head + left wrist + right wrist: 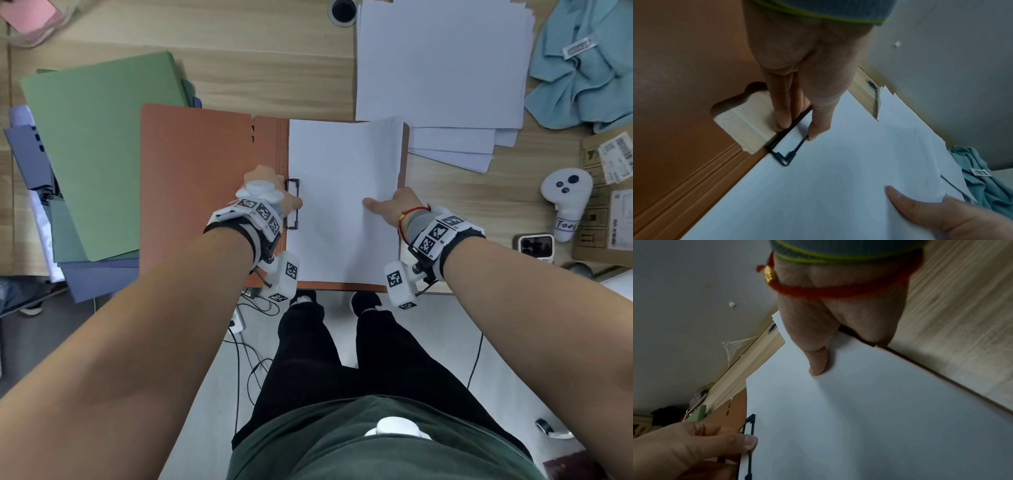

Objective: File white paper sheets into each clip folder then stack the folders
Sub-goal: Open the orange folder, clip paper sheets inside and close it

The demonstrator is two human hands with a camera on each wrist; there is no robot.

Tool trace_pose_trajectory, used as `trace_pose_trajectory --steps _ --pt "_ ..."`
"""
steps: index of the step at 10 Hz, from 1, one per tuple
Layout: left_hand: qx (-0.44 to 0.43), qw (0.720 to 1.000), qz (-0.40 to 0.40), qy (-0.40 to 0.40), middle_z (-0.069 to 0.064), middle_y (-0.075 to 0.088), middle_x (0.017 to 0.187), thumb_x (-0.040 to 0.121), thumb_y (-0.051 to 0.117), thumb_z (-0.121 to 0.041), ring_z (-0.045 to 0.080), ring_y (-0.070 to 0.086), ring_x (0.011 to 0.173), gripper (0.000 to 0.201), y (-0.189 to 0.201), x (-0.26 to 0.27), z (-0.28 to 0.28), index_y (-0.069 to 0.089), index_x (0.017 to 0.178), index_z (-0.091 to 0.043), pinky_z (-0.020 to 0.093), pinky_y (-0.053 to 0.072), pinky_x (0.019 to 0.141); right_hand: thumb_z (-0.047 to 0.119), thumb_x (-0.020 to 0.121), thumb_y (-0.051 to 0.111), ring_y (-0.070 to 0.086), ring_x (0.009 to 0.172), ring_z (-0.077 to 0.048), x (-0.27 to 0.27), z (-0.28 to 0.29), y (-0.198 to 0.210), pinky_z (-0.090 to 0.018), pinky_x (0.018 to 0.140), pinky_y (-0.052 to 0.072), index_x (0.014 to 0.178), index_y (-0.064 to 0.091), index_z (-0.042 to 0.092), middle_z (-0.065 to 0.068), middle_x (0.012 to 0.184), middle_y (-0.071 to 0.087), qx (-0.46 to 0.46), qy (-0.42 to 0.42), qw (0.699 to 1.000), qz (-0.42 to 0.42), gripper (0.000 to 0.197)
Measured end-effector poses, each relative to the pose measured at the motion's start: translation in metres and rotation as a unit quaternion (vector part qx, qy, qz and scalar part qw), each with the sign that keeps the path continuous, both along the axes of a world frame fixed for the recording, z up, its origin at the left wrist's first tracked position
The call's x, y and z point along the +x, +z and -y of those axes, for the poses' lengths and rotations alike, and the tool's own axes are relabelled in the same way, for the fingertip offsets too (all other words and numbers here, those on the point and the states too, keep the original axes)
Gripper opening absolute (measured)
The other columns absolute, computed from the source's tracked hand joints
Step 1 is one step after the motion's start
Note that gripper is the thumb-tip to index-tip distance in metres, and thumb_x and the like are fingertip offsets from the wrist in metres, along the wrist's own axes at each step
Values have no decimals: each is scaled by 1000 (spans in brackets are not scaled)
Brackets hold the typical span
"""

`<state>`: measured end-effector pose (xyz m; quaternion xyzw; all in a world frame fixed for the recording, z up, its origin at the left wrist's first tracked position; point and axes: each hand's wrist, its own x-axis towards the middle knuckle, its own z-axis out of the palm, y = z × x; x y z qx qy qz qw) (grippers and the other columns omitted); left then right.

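Note:
An orange clip folder (198, 178) lies open at the desk's near edge. A white sheet (342, 192) lies on its right half, its left edge at the black wire clip (293, 202). My left hand (274, 195) pinches the clip (785, 151) between thumb and fingers. My right hand (394, 209) holds the sheet's right edge, thumb (818, 363) on top, fingers hidden beneath; that edge (400, 154) curls up slightly. A spread pile of white sheets (442, 65) lies behind to the right.
Green (99, 150) and blue-grey folders (96, 277) are stacked at the left. A teal cloth (582, 65), a white controller (565, 202), a phone (536, 245) and cardboard boxes (606, 205) sit at the right. A cable hole (342, 12) is at the back.

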<state>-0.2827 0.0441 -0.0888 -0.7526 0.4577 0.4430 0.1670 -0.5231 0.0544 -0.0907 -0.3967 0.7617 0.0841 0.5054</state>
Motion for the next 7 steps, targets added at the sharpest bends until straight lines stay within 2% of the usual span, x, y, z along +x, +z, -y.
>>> trace_pose_trajectory --steps 1,2,3,4,5,6,7 --pt "-52 997 35 42 -2 41 64 79 76 -34 19 51 70 45 11 -5 -11 37 60 -21 27 40 55 48 87 65 43 133 -35 1 2 -2 -38 102 39 145 29 -3 -18 147 41 -6 17 1000 -20 85" --pt "-68 996 38 34 2 54 77 73 80 -38 22 52 78 29 8 -4 -13 60 80 -18 28 40 54 52 80 71 52 124 -33 -3 6 -3 -32 85 44 139 39 -3 -16 136 52 -10 51 997 -58 86" --pt "-71 996 45 24 4 56 88 73 81 -38 21 52 79 47 7 -5 -11 68 109 -10 31 43 60 63 66 76 67 95 -27 -15 10 -4 -30 76 54 116 61 5 -8 111 68 7 66 995 -73 78" --pt "-65 996 54 26 5 57 88 71 82 -40 21 52 79 54 11 -6 -11 68 112 -8 31 44 61 74 70 63 68 86 -22 -30 10 5 -29 73 54 108 67 12 -5 104 72 43 136 983 -119 72" --pt "-24 998 56 -5 8 67 105 77 75 -48 22 57 84 59 20 -8 -8 63 123 -12 32 48 76 70 77 60 59 118 -26 -39 13 17 -29 86 48 131 57 14 -3 133 60 40 195 966 -162 78" --pt "26 997 65 -42 4 67 110 85 62 -61 21 65 93 59 37 -7 -3 56 128 -21 32 52 83 45 77 74 63 95 -25 -27 22 26 -27 73 46 118 65 13 -5 112 67 4 199 970 -137 52" --pt "-21 998 52 32 7 58 86 85 65 -55 21 56 75 43 48 14 -7 52 90 -15 33 42 73 29 77 73 60 89 -20 13 33 37 -25 71 43 105 65 17 -3 106 67 -101 161 980 -55 31"
